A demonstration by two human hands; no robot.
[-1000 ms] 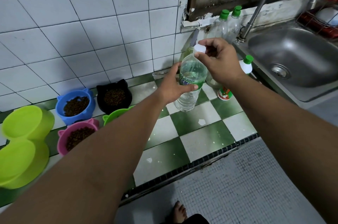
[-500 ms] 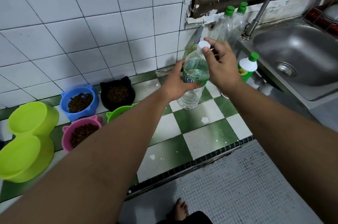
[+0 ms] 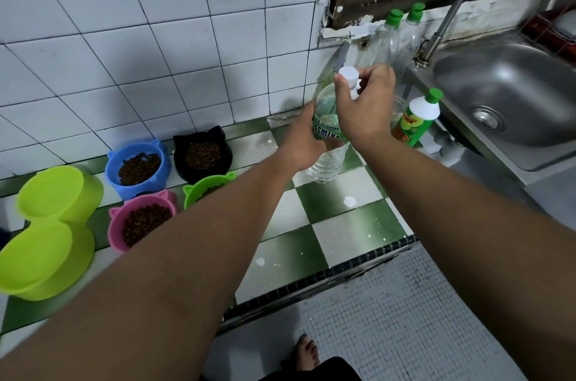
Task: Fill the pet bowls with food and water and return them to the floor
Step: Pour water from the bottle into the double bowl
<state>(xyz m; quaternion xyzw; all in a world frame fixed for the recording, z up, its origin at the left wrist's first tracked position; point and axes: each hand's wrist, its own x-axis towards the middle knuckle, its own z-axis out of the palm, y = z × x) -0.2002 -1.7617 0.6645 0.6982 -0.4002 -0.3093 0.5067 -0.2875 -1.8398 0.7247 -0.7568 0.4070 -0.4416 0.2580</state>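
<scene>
We see a clear ribbed plastic water bottle [image 3: 327,162] with its base on the glossy green-and-white checkered tile counter [image 3: 343,234]. Left hand [image 3: 304,144] wraps round the labelled middle. Right hand [image 3: 364,106], above, pinches the round white cap [image 3: 348,74]. Cat-eared blue bowl [image 3: 146,187], black bowl [image 3: 215,135] and pink bowl [image 3: 116,231] hold brown kibble. Green bowl [image 3: 199,193] partly hidden by the arm. Lime double bowl [image 3: 46,250] far left.

We grip the label of a clear bottle [image 3: 326,162] with our left hand [image 3: 304,144], its base down at the checked worktop [image 3: 339,203]. Our right hand [image 3: 364,106] pinches the white cap [image 3: 348,73]. To the left, a blue bowl [image 3: 138,167], a black bowl [image 3: 202,153] and a pink bowl [image 3: 141,220] hold kibble, beside a lime double bowl [image 3: 46,225].
</scene>
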